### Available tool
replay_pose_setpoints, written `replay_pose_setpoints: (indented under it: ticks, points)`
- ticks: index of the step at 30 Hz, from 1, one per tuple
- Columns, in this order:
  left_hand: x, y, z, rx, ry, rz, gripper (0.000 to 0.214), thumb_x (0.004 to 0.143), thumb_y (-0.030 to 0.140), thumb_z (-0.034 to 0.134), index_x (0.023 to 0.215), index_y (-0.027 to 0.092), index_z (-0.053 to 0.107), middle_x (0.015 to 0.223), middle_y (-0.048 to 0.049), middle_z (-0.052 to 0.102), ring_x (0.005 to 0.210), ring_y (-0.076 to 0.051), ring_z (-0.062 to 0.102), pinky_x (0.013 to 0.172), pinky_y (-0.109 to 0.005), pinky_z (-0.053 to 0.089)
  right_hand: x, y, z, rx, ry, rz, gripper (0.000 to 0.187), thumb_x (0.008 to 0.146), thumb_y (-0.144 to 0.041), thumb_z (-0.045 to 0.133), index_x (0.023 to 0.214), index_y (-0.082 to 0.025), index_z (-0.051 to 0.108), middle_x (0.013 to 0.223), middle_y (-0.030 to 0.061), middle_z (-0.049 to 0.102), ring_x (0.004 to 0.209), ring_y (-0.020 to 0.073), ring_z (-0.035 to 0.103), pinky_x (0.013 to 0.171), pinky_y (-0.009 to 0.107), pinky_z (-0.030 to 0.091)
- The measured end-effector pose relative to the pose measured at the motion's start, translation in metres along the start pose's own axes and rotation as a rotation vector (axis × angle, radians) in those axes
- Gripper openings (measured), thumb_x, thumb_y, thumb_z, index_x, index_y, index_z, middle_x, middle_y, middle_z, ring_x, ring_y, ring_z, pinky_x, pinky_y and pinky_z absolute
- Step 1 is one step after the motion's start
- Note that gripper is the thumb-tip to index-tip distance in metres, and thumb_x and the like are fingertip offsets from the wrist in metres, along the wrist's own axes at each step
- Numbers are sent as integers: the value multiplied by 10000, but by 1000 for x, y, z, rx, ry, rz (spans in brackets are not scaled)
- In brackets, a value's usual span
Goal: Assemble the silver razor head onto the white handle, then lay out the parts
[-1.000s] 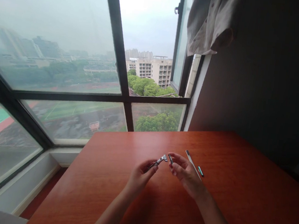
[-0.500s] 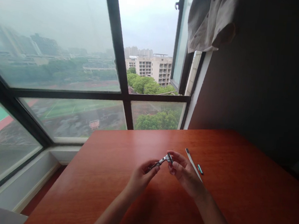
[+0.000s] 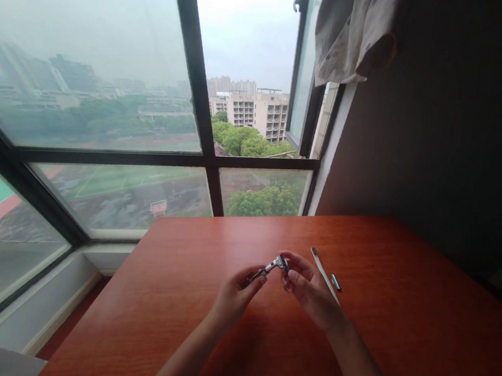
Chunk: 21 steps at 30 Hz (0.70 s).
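Observation:
Above the tabletop, a silver-and-black razor (image 3: 273,264) is held between my two hands. My left hand (image 3: 233,297) is closed on its handle, thumb and fingers pinching it. My right hand (image 3: 307,287) closes its thumb and fingertips around the head end, partly covering it. Just beyond my right hand lies a slim white stick with a dark tip (image 3: 321,267), its near end hidden behind the hand. Beside the stick is a small teal-and-black piece (image 3: 335,282), too small to name surely.
Everything rests on or over a reddish-brown wooden table (image 3: 166,311). Dark-framed windows (image 3: 209,159) stand along its far and left sides, one pane swung open. A pale cloth garment (image 3: 354,37) hangs at the upper right, by a dark wall (image 3: 441,124).
Both hands keep the same grip on the razor. The view has shifted very slightly; the stick and the small piece lie where they were.

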<state>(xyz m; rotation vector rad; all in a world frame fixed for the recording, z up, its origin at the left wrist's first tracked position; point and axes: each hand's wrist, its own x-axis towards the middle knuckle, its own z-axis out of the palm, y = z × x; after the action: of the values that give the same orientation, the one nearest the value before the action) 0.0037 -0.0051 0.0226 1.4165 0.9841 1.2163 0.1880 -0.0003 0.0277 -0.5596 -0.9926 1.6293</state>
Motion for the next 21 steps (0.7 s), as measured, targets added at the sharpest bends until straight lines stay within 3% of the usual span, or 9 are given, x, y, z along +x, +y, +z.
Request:
replay_pose_setpoints:
  ticks: [21]
  points:
    - [-1,-1,1,-19,-10,-51,292,755,306,691,1004,154,708,864,-69,691,718,-149,566,665,-245,466,0,-4,-1,-97,3,-11,401,740,-299,740,1118,-202,645,914,59,618,719,126,492,657,265,406]
